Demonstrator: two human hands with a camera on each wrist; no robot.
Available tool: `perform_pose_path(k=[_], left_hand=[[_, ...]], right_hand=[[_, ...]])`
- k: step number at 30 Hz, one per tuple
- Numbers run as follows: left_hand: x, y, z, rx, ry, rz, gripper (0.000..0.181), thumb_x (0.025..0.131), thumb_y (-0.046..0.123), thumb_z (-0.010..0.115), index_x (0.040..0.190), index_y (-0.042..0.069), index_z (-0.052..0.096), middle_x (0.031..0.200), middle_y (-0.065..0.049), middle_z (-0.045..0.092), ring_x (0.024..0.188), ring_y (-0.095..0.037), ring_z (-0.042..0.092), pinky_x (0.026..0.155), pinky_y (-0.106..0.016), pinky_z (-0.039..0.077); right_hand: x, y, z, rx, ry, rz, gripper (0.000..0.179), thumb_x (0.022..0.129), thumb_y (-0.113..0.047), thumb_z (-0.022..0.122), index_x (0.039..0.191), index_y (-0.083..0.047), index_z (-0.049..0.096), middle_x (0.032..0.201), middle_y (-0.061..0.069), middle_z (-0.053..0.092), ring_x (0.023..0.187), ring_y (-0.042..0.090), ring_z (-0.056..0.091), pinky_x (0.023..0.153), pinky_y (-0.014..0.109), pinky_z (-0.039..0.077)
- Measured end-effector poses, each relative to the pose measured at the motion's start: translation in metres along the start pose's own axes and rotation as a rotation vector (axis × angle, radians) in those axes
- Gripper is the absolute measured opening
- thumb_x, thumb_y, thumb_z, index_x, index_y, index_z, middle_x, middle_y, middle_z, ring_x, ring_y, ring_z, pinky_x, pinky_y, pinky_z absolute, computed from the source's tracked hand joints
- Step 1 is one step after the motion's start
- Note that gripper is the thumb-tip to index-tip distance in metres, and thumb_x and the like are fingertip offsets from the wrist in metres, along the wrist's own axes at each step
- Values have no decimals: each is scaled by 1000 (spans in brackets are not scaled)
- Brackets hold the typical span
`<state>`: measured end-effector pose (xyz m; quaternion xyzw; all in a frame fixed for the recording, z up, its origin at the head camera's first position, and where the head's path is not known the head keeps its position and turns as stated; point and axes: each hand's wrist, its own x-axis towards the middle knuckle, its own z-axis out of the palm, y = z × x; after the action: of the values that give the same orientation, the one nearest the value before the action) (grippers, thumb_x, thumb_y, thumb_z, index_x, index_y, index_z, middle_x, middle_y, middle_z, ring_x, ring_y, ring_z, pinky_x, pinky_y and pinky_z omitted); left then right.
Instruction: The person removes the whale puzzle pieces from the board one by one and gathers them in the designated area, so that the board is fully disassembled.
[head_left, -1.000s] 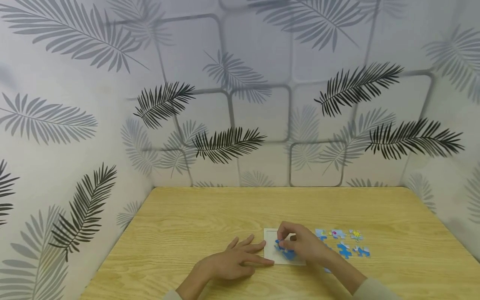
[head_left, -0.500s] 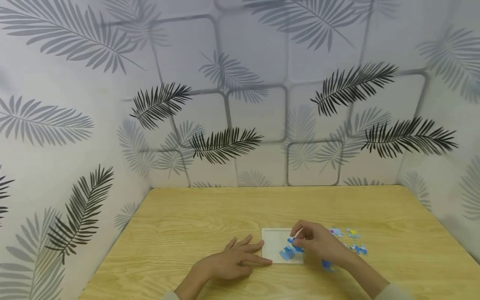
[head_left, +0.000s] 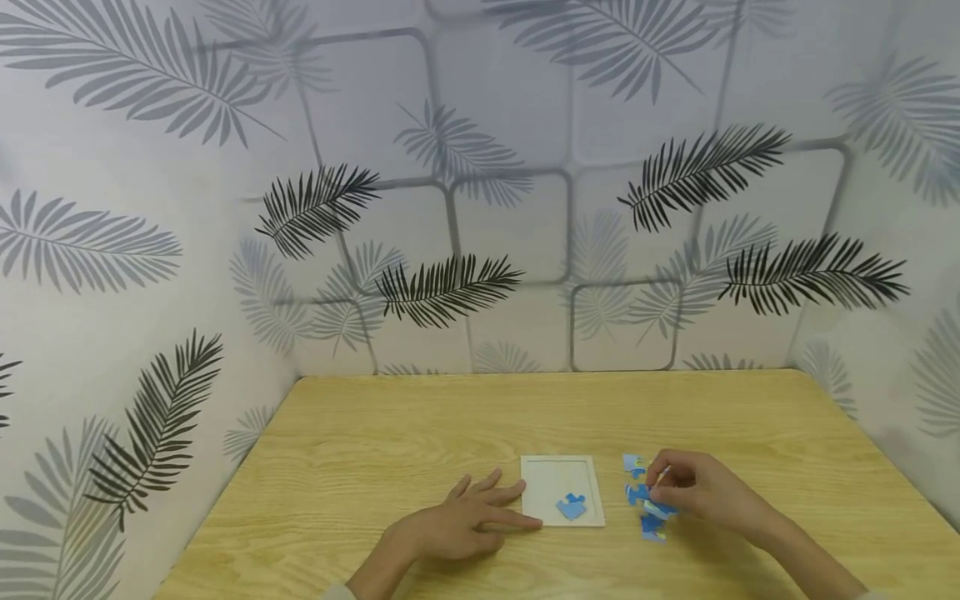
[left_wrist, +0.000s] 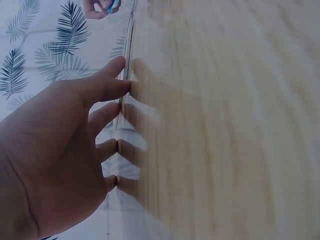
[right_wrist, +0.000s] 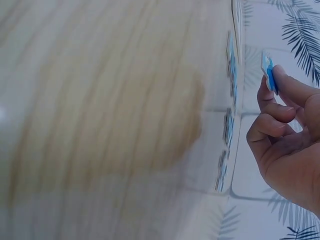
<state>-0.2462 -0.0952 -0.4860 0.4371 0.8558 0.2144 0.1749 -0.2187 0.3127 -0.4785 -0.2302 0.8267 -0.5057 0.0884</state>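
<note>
My right hand (head_left: 712,492) pinches a blue and white jigsaw piece (right_wrist: 268,72) between thumb and index finger. It is held above the table, over loose jigsaw pieces (head_left: 633,463) to the right of the board. A pale square puzzle board (head_left: 542,479) with a raised rim lies flat; blue jigsaw pieces (head_left: 572,507) sit in its lower right part. My left hand (head_left: 461,527) rests with spread fingers, its fingertips at the board's left and lower left edge. The left wrist view shows this hand (left_wrist: 65,145) with its fingertips on the tabletop. Some loose pieces are hidden behind my right hand.
The wood-grain table (head_left: 420,425) reaches back to a wall (head_left: 517,325) with a leaf pattern. In the right wrist view, a row of jigsaw pieces (right_wrist: 229,127) lies on the table, seen edge-on.
My right hand has moved right, from over the board to above the loose pieces, carrying the pinched jigsaw piece. Pieces in the board are now uncovered. My left hand stays at the board's edge.
</note>
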Motion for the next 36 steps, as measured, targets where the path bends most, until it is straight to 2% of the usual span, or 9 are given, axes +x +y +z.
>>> perform_pose_path(k=[5, 11, 18, 21, 24, 28, 31, 34, 36], left_hand=[[1, 0, -2, 3, -8, -10, 46, 108, 24, 49, 149, 45, 55, 171, 2, 26, 160, -37, 8, 123, -70, 2], [1, 0, -1, 9, -7, -2, 46, 108, 25, 49, 149, 44, 55, 171, 1, 26, 160, -39, 8, 122, -71, 2], [0, 1, 0, 12, 2, 15, 47, 107, 24, 48, 149, 44, 55, 171, 0, 27, 159, -41, 8, 121, -74, 3], [1, 1, 0, 12, 1, 18, 47, 107, 24, 48, 149, 44, 55, 171, 0, 27, 159, -41, 8, 120, -74, 3], [1, 1, 0, 10, -3, 16, 48, 107, 23, 48, 149, 44, 55, 171, 0, 27, 159, -41, 8, 120, -74, 3], [0, 1, -1, 8, -7, 9, 48, 107, 23, 48, 149, 45, 55, 171, 0, 27, 159, -41, 8, 121, -73, 3], [0, 2, -1, 5, -5, 5, 47, 107, 23, 48, 149, 45, 55, 171, 0, 27, 159, -41, 8, 121, -73, 3], [0, 1, 0, 3, -2, 4, 47, 107, 23, 48, 149, 45, 55, 171, 0, 27, 159, -41, 8, 121, -73, 3], [0, 1, 0, 2, 1, 3, 47, 107, 24, 48, 149, 45, 55, 171, 1, 27, 159, -41, 8, 121, -73, 3]], right_hand=[[-12, 9, -11, -66, -20, -35, 7, 99, -8, 69, 103, -5, 64, 93, 6, 71, 78, 13, 66, 64, 25, 52], [-23, 17, -16, -195, -54, -67, 9, 95, -9, 74, 96, -12, 65, 93, -5, 70, 81, 8, 64, 70, 24, 55], [-28, 23, -15, -285, -13, -99, 12, 92, -17, 78, 94, -19, 66, 91, -8, 67, 76, 5, 55, 64, 23, 49], [-28, 23, -15, -268, -19, -77, 11, 93, -18, 77, 95, -18, 67, 93, -6, 68, 76, 6, 56, 65, 23, 50], [-26, 21, -15, -228, -10, -64, 9, 96, -16, 75, 102, -13, 67, 99, 1, 69, 84, 8, 61, 71, 23, 56], [-20, 15, -13, -146, 9, -72, 19, 101, -10, 69, 118, -3, 65, 110, 12, 66, 94, 11, 66, 79, 24, 59], [-12, 9, -9, -46, -5, -43, 29, 102, -9, 66, 128, 3, 59, 113, 20, 62, 76, 8, 63, 61, 21, 57], [-3, 2, -3, 32, -19, -5, 36, 103, -9, 65, 134, 6, 53, 116, 25, 60, 60, 7, 54, 46, 19, 47], [4, -2, 3, 64, -20, 31, 39, 103, -12, 66, 136, 5, 52, 118, 25, 59, 59, 7, 51, 44, 18, 44]])
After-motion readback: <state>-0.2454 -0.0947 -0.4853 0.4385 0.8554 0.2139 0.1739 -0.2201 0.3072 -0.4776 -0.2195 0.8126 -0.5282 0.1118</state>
